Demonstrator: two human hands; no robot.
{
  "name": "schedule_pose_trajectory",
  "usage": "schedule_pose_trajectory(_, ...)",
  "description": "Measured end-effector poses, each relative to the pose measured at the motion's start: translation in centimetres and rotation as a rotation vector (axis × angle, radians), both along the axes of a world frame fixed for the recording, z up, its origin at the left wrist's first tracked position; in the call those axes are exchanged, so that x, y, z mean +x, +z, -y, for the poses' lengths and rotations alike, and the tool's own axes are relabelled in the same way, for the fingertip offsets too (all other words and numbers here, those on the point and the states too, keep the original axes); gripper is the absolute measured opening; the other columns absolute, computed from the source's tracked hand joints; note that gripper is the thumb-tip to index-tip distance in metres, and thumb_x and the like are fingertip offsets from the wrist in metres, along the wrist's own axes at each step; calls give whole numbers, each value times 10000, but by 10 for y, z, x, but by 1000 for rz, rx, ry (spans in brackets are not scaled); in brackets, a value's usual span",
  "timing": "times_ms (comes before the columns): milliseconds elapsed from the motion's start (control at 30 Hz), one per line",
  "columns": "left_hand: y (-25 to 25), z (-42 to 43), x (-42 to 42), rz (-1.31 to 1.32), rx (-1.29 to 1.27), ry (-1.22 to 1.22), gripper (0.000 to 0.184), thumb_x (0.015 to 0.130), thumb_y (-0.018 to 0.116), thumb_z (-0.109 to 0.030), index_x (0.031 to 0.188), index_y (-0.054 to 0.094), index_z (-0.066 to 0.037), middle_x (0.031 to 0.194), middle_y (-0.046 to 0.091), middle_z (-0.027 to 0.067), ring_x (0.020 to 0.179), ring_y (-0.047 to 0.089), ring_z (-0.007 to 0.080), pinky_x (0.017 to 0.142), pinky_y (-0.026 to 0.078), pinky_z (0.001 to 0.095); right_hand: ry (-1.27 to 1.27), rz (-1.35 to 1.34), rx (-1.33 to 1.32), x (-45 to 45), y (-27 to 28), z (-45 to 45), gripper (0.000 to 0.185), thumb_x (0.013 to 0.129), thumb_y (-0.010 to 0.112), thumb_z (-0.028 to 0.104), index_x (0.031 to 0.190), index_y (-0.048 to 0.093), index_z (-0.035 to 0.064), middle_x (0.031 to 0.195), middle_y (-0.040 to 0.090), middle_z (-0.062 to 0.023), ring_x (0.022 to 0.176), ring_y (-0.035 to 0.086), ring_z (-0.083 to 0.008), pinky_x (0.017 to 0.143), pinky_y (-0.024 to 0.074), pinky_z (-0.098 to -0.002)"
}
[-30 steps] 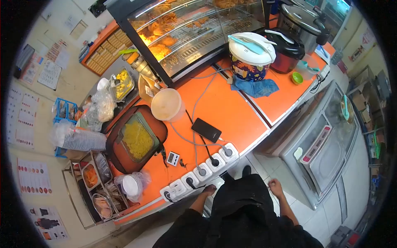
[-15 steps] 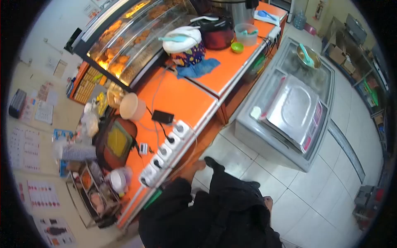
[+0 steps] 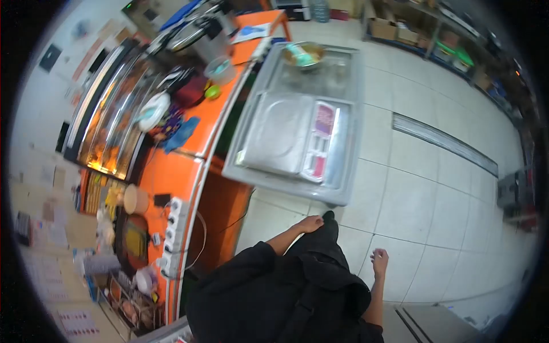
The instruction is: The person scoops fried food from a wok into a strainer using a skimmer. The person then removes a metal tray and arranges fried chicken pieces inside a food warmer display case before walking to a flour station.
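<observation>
My left hand [image 3: 311,223] hangs in front of my body, over the dark shoe and trouser leg, its fingers curled in with nothing seen in them. Out to the right, over the white floor tiles, my right hand [image 3: 380,263] is loosely half-curled with its fingers a little apart and nothing in it. Neither hand touches anything around me. Nearest ahead is a grey chest freezer [image 3: 343,197] with a flat metal-topped scale [image 3: 277,134] on its lid. A metal bowl [image 3: 311,64] with a turquoise utensil [image 3: 300,55] sits at the freezer's far end.
Along the left runs an orange counter [image 3: 191,143] with a power strip [image 3: 171,237], a lit food display case [image 3: 108,137], a dark red pot [image 3: 191,88] and a clear tub [image 3: 220,70]. A floor drain [image 3: 440,140] crosses the tiles; shelves with boxes [image 3: 386,28] stand behind.
The view has turned right and moved toward the freezer, so the counter sits further left. My left hand has come into view; my right hand shows more fully, away from my body.
</observation>
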State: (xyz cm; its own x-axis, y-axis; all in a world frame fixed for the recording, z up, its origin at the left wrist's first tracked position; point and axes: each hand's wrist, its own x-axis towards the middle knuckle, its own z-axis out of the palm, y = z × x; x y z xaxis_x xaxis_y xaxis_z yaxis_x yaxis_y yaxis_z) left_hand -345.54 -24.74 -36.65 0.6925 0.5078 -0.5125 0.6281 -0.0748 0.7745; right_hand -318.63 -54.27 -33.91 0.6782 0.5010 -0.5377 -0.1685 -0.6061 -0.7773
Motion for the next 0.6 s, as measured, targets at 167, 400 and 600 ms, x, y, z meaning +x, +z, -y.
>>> schedule_pose_trajectory(167,-87,-4,35,-318,117,-468,322,885,567,-348,961,667,-51,996,668,186,957,630,376,812,495,460,162,140,114,44,3,-57,168,928,601,161,997,599,8,855,648,-102,742,677,-187,636,526,-307)
schedule_pose_trajectory(400,15,-5,159,5,-318,-400,364,838,635,-365,1023,719,-63,1127,669,189,1025,645,359,858,509,454,588,213,-294,152,-32,48,163,873,601,129,945,628,-14,826,674,-146,758,682,-231,671,549,-335)
schedule_pose_trajectory(600,86,-75,306,355,-433,-315,331,864,628,-298,1101,692,-77,1191,639,189,1073,617,367,881,500,445,-510,-137,-352,258,-12,120,135,840,553,91,826,609,-31,726,633,-115,590,669,-226,479,529,-327)
